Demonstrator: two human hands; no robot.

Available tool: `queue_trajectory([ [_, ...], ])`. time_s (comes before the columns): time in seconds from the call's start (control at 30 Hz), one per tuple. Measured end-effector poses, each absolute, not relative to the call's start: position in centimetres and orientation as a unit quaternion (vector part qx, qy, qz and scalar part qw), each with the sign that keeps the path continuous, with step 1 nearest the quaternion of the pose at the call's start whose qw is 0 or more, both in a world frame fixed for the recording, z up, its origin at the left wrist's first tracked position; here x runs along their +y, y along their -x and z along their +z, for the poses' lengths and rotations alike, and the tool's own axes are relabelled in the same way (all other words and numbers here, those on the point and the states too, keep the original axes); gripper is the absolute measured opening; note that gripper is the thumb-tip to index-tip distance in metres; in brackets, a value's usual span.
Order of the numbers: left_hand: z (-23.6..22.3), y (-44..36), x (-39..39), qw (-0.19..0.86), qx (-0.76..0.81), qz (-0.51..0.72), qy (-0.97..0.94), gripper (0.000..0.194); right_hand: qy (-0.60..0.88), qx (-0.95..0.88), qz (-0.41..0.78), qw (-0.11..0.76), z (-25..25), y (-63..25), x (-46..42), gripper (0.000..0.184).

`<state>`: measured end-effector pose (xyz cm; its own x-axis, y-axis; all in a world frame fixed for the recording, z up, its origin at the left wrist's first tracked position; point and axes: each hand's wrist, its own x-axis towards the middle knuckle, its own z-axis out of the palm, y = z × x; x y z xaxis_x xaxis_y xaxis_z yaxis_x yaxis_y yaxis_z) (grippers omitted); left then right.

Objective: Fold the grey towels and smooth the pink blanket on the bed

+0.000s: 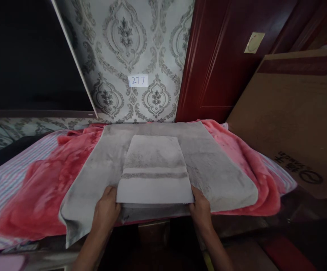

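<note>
A light grey towel (155, 154) with a darker band across it lies flat in a rectangle, its near edge towards me. My left hand (107, 207) is closed on the near left corner, thumb on top. At the near right corner, my right hand (200, 205) pinches the towel the same way. The fingers of both hands are partly hidden under the edge. Beneath the towel spreads a larger grey cloth (222, 177), its front left corner hanging over the edge.
Pink plush blankets (39, 192) and a striped sheet (25, 162) lie under the grey cloth. A large cardboard box (296, 124) stands at right, beside a dark red door (222, 56). A dark screen (33, 56) is at left. A paper label reading 277 (138, 80) is on the patterned wall.
</note>
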<state>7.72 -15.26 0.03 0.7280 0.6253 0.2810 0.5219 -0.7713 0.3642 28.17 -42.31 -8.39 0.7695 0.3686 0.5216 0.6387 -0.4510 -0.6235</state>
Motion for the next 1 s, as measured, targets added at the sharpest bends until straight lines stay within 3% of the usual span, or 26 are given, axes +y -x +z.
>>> queue_trajectory([
  [0.3,0.4,-8.5,-15.3,0.082,0.351,0.143,-0.922,0.018,0.875,-0.253,-0.121,0.395,-7.3,-27.6,-42.0,0.071],
  [0.6,0.4,-8.3,-15.3,0.108,0.346,0.156,-0.919,0.028,0.865,-0.264,-0.129,0.406,-7.8,-28.1,-42.1,0.076],
  [1.0,1.1,-8.5,-15.9,0.103,0.381,0.114,-0.912,0.028,0.857,-0.285,-0.143,0.406,-7.6,-28.2,-42.1,0.075],
])
